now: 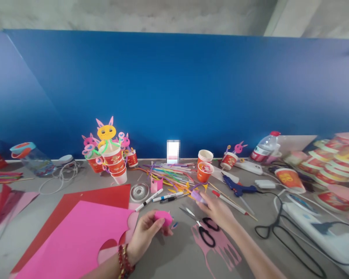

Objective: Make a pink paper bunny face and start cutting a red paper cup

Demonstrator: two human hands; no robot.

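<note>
Bright pink paper (72, 236) lies nearest me at the lower left, notched along its right edge, over a red sheet (110, 193) on the tabletop (174, 259). I see the left hand (142, 234) closed on a small pink piece (163, 218), thumb across its face, just right of that sheet; I cannot make out the small bits at its fingertips. My view shows the right hand (216, 209) gripping a small purple object (197, 196), near the open scissors (199, 224), whose black handles rest on a pale pink cut-out scrap (229, 254). Beyond, I find a tape roll (139, 192) beside a white marker (149, 200).
</note>
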